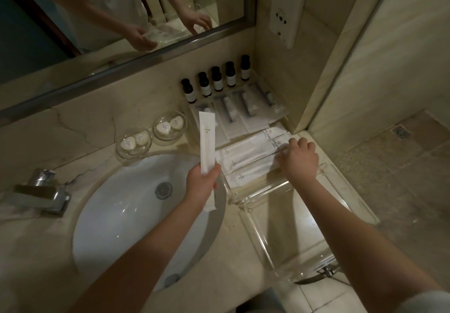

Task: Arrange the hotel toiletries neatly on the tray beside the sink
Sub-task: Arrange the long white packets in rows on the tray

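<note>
My left hand (204, 183) grips a long white sachet (207, 139) upright over the sink's right rim. My right hand (300, 159) rests palm down on the right ends of several white sachets (246, 164) lying side by side in the clear acrylic tray (272, 191). Its fingers press on them and pinch a sachet corner. Behind these lie several clear-fronted packets (233, 115). A row of several small dark bottles (216, 81) stands along the tray's back edge against the wall.
Two glass dishes (170, 124) (134, 142) with wrapped soaps sit left of the tray. The white sink (136, 215) and chrome tap (43, 195) lie to the left. A second clear tray (304, 242) stands nearer me. The mirror (109, 20) is above, and a wall corner is at the right.
</note>
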